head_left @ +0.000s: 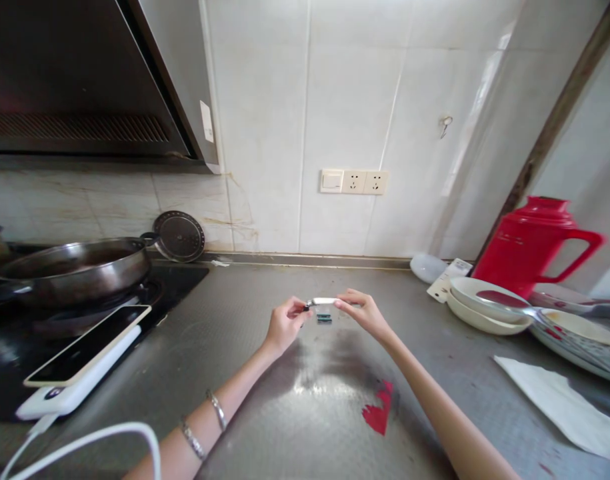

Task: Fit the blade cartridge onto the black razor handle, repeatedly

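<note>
Two hands over the steel table [265,400], left hand [285,325] and right hand [363,312] each pinching an end of one small white stick [323,301], two dark pieces [324,318] beneath, one red jug [529,243], two stacked bowls [485,308] right

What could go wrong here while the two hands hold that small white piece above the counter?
1. The small white piece is pinched only at its ends by the left hand and right hand; it might slip onto the steel counter.
2. The two small dark parts lying just below could be knocked away.
3. The phone lies partly over the stove near the pan; heat may harm it.
</note>
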A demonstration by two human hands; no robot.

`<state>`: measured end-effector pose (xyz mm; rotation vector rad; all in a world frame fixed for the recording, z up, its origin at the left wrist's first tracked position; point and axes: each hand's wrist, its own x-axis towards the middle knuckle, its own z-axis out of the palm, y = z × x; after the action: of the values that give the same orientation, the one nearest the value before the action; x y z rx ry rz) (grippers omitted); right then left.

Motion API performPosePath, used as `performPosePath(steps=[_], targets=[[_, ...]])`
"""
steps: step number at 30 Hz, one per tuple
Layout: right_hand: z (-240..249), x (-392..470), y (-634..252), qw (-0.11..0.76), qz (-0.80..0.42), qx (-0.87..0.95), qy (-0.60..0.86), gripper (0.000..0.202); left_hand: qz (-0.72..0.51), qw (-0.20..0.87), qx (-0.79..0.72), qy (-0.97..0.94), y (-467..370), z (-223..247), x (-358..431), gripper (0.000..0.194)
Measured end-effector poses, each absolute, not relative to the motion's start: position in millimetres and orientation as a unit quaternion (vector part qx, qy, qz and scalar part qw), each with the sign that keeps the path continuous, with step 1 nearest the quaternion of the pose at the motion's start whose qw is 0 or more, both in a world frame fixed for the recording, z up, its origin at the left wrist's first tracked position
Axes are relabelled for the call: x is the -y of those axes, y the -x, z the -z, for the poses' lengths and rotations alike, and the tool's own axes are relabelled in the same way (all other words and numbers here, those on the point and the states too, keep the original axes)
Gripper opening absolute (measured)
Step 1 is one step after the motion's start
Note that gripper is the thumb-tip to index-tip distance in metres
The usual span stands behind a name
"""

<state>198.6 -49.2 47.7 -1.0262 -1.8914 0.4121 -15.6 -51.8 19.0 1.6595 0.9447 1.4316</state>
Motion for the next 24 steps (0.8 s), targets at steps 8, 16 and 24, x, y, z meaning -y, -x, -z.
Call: performPosePath(steps=[8, 16, 24], targets=[[-28, 32, -212, 0.448, -0.174, 0.716, 0.506, 0.041, -0.564, 0.419, -0.359, -0.614, 17, -24, 56, 0.022], [-27, 34, -190, 0.507, -0.330, 0.634, 0.482, 0.046, -0.568, 0.395, -0.409, -0.594, 18, -14, 48, 0.027], [-46, 74, -141, 0.546, -0.564, 0.472, 0.400, 0.034, -0.580, 0.387, -0.422, -0.579, 18, -21, 51, 0.041]])
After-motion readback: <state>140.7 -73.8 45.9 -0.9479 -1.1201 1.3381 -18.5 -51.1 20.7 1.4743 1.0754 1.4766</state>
